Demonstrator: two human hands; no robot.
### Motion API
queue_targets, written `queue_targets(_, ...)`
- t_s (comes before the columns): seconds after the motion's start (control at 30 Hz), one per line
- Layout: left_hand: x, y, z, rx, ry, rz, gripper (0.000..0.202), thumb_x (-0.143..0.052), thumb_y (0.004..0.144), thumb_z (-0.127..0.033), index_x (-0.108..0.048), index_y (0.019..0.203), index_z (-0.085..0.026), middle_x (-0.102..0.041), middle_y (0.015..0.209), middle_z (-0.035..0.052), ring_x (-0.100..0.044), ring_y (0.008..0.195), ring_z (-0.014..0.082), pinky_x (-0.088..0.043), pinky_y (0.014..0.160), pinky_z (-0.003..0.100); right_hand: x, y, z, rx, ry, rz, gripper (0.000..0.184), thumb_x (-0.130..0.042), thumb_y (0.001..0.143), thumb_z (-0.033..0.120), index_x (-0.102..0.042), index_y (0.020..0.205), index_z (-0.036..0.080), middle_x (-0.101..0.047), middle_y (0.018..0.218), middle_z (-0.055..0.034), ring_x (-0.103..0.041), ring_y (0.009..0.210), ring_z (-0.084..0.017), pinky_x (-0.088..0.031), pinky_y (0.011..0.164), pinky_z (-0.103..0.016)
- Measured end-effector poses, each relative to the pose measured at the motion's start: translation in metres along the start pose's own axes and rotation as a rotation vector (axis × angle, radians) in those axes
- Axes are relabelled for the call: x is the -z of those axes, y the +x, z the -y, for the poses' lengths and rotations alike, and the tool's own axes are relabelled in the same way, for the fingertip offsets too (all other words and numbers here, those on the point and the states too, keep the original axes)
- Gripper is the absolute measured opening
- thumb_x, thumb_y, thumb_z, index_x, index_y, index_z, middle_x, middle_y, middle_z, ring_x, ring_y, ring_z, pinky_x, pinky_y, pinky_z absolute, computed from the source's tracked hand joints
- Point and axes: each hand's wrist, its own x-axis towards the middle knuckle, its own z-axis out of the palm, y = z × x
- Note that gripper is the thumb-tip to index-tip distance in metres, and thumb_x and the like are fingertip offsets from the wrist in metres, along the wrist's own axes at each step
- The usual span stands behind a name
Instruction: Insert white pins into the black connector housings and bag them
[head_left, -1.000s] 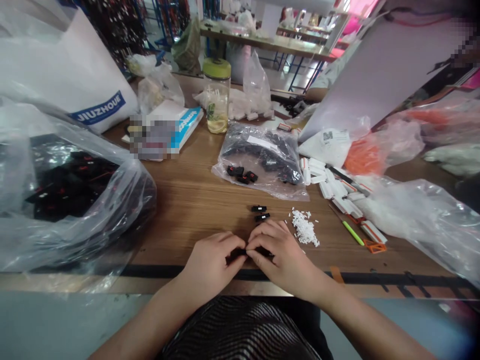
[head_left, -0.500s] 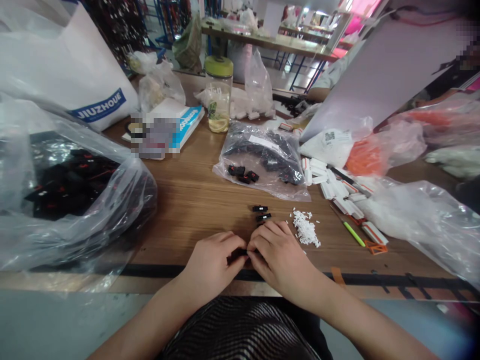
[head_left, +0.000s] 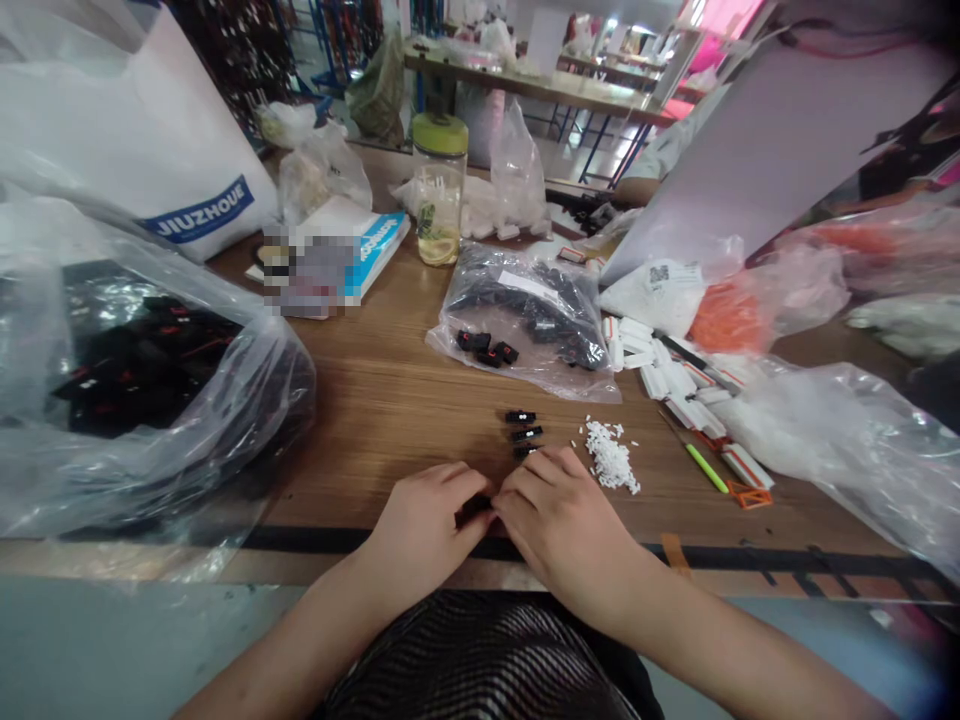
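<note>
My left hand (head_left: 431, 525) rests near the table's front edge, fingers curled round a small black part (head_left: 472, 508) that is mostly hidden. Meeting it fingertip to fingertip, my right hand (head_left: 559, 515) is closed as well; whether it also grips the part cannot be seen. Just beyond my right knuckles lie three small black plastic pieces (head_left: 526, 434) in a column, with white dots on them. A heap of tiny white pieces (head_left: 611, 458) is spread to the right of these.
A plastic bag of black parts (head_left: 150, 370) stands at left. Further back are a flat bag of black pieces (head_left: 525, 310) and a green-lidded bottle (head_left: 439, 190). White blocks (head_left: 667, 375), a green-handled tool (head_left: 706, 468) and an orange frame (head_left: 748, 495) lie at right.
My right hand has shifted slightly down and turned, baring more of the third black piece in the column. My left hand stays in place.
</note>
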Motion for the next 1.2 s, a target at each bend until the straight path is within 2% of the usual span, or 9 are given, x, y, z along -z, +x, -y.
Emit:
queue_targets(0.13, 0.001, -0.001, 0.000, 0.009, -0.031, 0.007, 0.007, -0.067, 0.086, -0.015, -0.064, 0.087, -0.021, -0.066, 0.084, -0.0022, -0.061, 0.079, 0.0171, -0.044, 0.071, 0.029, 0.002, -0.008, -0.004, -0.025, 0.074, -0.036, 0.014, -0.054, 0.097, 0.022, -0.068, 0.096, 0.019, -0.066, 0.083, -0.0026, -0.053, 0.083, -0.021, -0.034, 0.088, -0.041)
queue_targets(0.4, -0.001, -0.001, 0.001, 0.009, -0.034, -0.017, 0.015, -0.067, 0.082, -0.010, -0.067, 0.091, -0.022, -0.067, 0.084, -0.0021, -0.062, 0.077, 0.0170, -0.045, 0.069, 0.028, -0.002, -0.006, 0.008, -0.003, 0.050, -0.113, 0.016, -0.059, 0.090, 0.018, -0.068, 0.078, 0.017, -0.068, 0.080, -0.0035, -0.055, 0.080, -0.021, -0.036, 0.086, -0.040)
queue_targets(0.5, -0.003, -0.002, 0.003, -0.013, -0.011, -0.012, 0.010, -0.066, 0.085, -0.016, -0.067, 0.092, -0.023, -0.066, 0.083, -0.0013, -0.061, 0.075, 0.0173, -0.045, 0.067, 0.029, 0.007, -0.017, -0.018, -0.178, 0.209, -0.209, 0.019, -0.056, 0.094, 0.024, -0.072, 0.084, 0.022, -0.072, 0.088, -0.0010, -0.059, 0.083, -0.019, -0.037, 0.082, -0.036)
queue_targets(0.6, -0.004, -0.002, 0.005, -0.040, 0.008, -0.002, 0.007, -0.064, 0.088, -0.020, -0.067, 0.093, -0.023, -0.066, 0.085, 0.0002, -0.061, 0.075, 0.0176, -0.046, 0.068, 0.030, 0.016, -0.042, -0.067, -0.483, 0.148, -0.277, 0.023, -0.053, 0.094, 0.028, -0.074, 0.090, 0.022, -0.074, 0.090, -0.0041, -0.064, 0.084, -0.021, -0.040, 0.079, -0.036)
queue_targets(0.67, -0.004, -0.002, 0.006, -0.053, 0.021, -0.006, 0.007, -0.063, 0.089, -0.021, -0.067, 0.094, -0.023, -0.065, 0.085, 0.0011, -0.061, 0.075, 0.0179, -0.047, 0.069, 0.031, 0.019, -0.061, -0.099, -0.657, 0.114, -0.166, 0.025, -0.051, 0.093, 0.029, -0.074, 0.086, 0.021, -0.074, 0.082, -0.0042, -0.064, 0.074, -0.020, -0.041, 0.071, -0.033)
queue_targets(0.77, -0.003, -0.002, 0.005, -0.071, 0.034, -0.016, 0.009, -0.061, 0.090, -0.022, -0.067, 0.098, -0.023, -0.065, 0.087, 0.0017, -0.061, 0.076, 0.0184, -0.048, 0.071, 0.032, 0.017, -0.080, -0.128, -0.700, 0.173, -0.013, 0.026, -0.052, 0.089, 0.031, -0.073, 0.078, 0.023, -0.072, 0.072, -0.0012, -0.062, 0.065, -0.018, -0.040, 0.063, -0.029)
queue_targets(0.9, 0.000, -0.005, 0.000, -0.064, -0.018, -0.048, 0.017, -0.064, 0.090, -0.032, -0.065, 0.103, -0.023, -0.065, 0.088, 0.0021, -0.061, 0.077, 0.0183, -0.048, 0.068, 0.031, 0.005, -0.085, -0.135, -0.683, 0.174, 0.034, 0.027, -0.051, 0.086, 0.029, -0.066, 0.064, 0.022, -0.069, 0.065, -0.0003, -0.059, 0.060, -0.016, -0.036, 0.059, -0.028)
queue_targets(1.03, 0.013, -0.005, -0.005, -0.025, -0.142, -0.075, 0.017, -0.054, 0.098, -0.035, -0.065, 0.102, -0.023, -0.065, 0.085, 0.0010, -0.061, 0.075, 0.0157, -0.048, 0.065, 0.028, -0.008, -0.088, -0.137, -0.843, 0.142, -0.003, 0.021, -0.054, 0.082, 0.030, -0.066, 0.067, 0.022, -0.068, 0.062, 0.0000, -0.059, 0.058, -0.017, -0.035, 0.057, -0.028)
queue_targets(1.2, 0.046, 0.049, -0.003, -0.195, 0.172, -0.137, 0.021, -0.050, 0.100, -0.026, -0.070, 0.104, -0.021, -0.072, 0.097, 0.0041, -0.064, 0.091, 0.0199, -0.049, 0.084, 0.035, -0.020, -0.098, -0.142, -0.902, 0.282, -0.094, 0.024, -0.056, 0.084, 0.037, -0.071, 0.073, 0.022, -0.073, 0.070, -0.0016, -0.066, 0.067, -0.019, -0.043, 0.063, -0.029)
